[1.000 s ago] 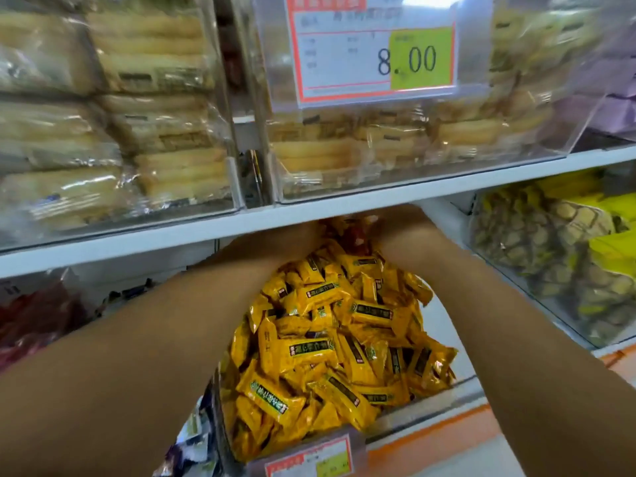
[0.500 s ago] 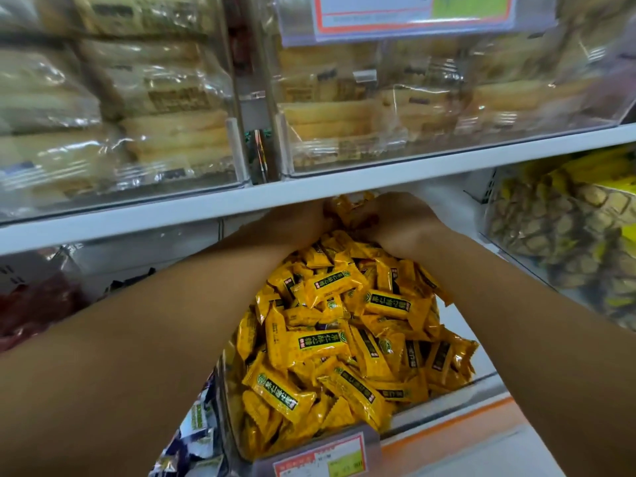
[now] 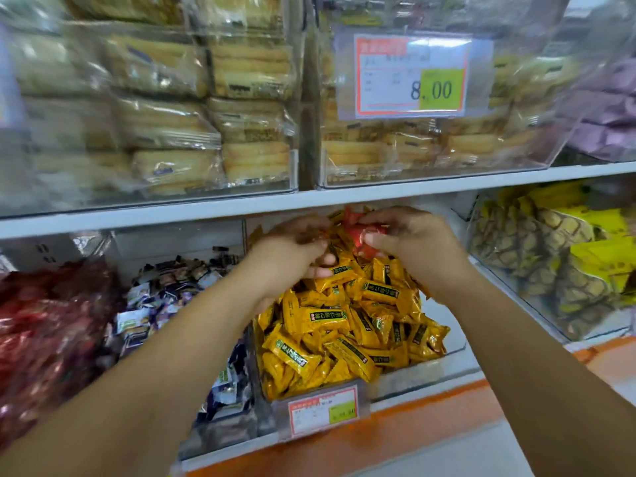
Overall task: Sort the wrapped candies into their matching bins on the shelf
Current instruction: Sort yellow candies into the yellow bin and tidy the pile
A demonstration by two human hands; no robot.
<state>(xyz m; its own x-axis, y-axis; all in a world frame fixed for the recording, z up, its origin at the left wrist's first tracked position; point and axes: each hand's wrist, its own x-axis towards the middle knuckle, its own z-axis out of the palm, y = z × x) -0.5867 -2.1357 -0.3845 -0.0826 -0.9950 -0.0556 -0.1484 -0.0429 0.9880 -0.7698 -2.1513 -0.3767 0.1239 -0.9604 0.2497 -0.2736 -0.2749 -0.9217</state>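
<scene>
Mid-frame over the yellow candy bin | right hand grip pinching stray red candies | left hand grip: can't tell, blurry | reds not in the red bin yet

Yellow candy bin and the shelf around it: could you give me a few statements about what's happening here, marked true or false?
1. The right hand holds red candies. True.
2. The bin below it holds yellow candies. True.
3. The price tag on the upper shelf reads 5.00. False: it reads 8.00.
4. The pineapple-print packs sit left of the yellow candies. False: they sit to the right.
</scene>
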